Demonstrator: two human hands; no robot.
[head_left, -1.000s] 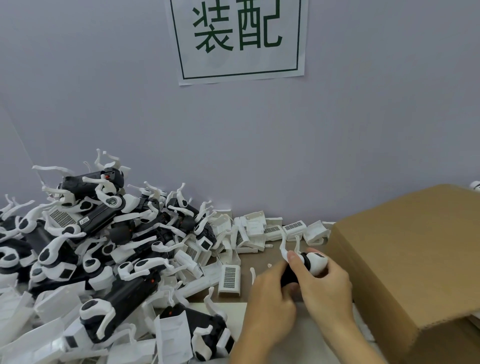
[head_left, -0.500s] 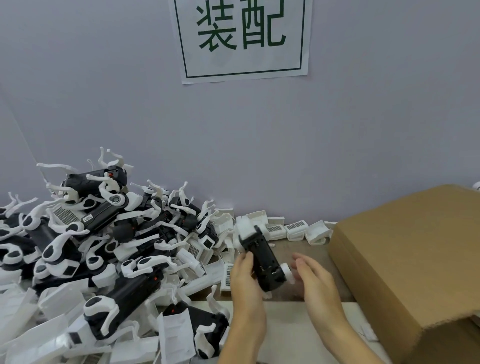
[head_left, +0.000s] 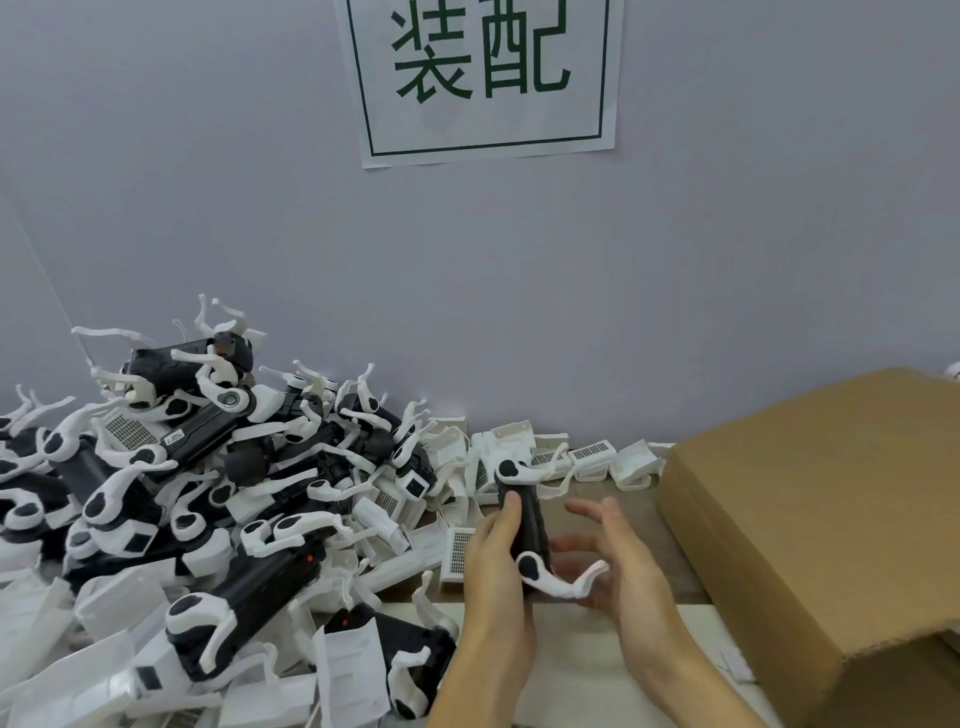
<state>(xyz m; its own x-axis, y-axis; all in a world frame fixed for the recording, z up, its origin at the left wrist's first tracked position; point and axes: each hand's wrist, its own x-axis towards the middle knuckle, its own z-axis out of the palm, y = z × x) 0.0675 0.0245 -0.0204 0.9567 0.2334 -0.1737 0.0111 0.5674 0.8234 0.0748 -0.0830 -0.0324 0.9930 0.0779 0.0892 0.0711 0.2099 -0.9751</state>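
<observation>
Grey wall (head_left: 675, 260) behind; lower centre, left grip (head_left: 493, 566) clasps black unit (head_left: 532, 519), right grip (head_left: 623, 566) spread empty; forcing could snap its white arm (head_left: 566, 586).

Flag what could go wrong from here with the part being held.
Only the left hand grips the black part; the right hand is open beside it, so it could slip.
Its thin white arm juts toward the right palm and might bend or snap.
The heaped pile at left could slide.
</observation>
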